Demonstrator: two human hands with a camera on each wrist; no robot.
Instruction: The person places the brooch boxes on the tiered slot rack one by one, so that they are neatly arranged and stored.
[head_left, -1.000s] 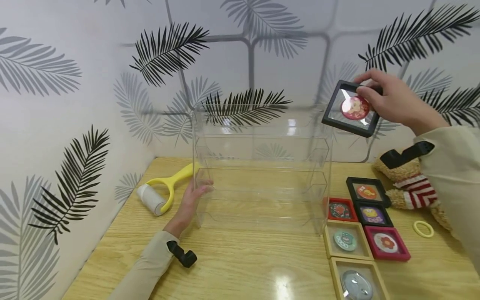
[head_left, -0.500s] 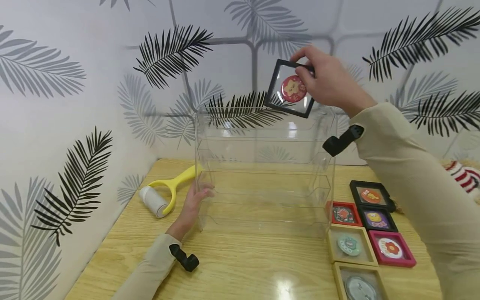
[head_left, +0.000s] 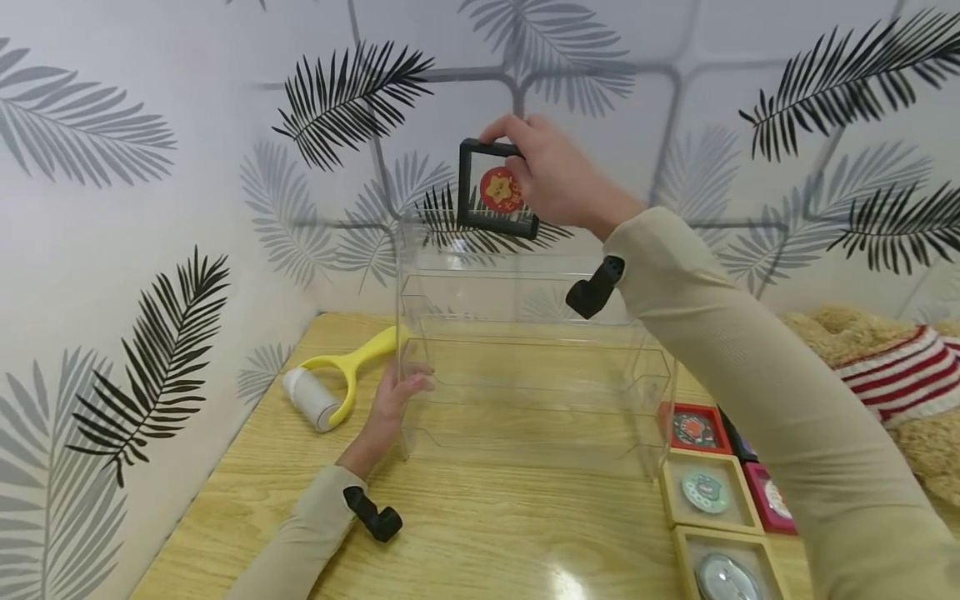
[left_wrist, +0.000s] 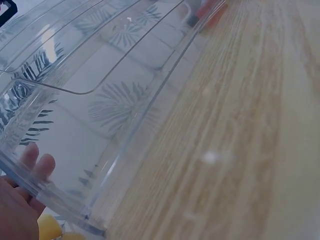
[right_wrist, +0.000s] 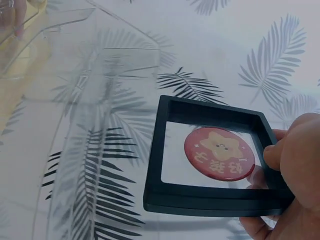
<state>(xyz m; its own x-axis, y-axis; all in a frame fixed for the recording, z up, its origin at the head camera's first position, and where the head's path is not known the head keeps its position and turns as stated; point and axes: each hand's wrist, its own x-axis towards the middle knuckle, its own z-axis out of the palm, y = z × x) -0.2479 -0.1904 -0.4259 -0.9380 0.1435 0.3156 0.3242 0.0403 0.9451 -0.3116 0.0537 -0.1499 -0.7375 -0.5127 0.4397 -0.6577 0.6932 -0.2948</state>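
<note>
The clear tiered display rack [head_left: 525, 342] stood upright on the wooden table [head_left: 465, 533], centred in front of the person, a position that appeared to put it within reach of both hands. The red frame [head_left: 693, 427] and the tan frames [head_left: 716, 527] lay flat, just beside the rack's right side, probably so that each badge remained visible from above. The yellow-handled lint roller [head_left: 352, 360] lay to the left, near the left hand [head_left: 384, 408]. The black display frame [right_wrist: 215, 200], containing a red star-face badge [right_wrist: 219, 154], was held near one edge; this grip left most of its transparent window unobstructed. The frame was raised above the rack's top, left of centre; contact with the top rim could not be confirmed. The right hand [head_left: 566, 179] was closed to about the frame's thickness, pinching it with the thumb at the front and fingers over the upper edge and behind. The left hand was partly closed, its fingers curled round the edge of the rack's left side wall at a low level, apparently to steady the lightweight structure.
</note>
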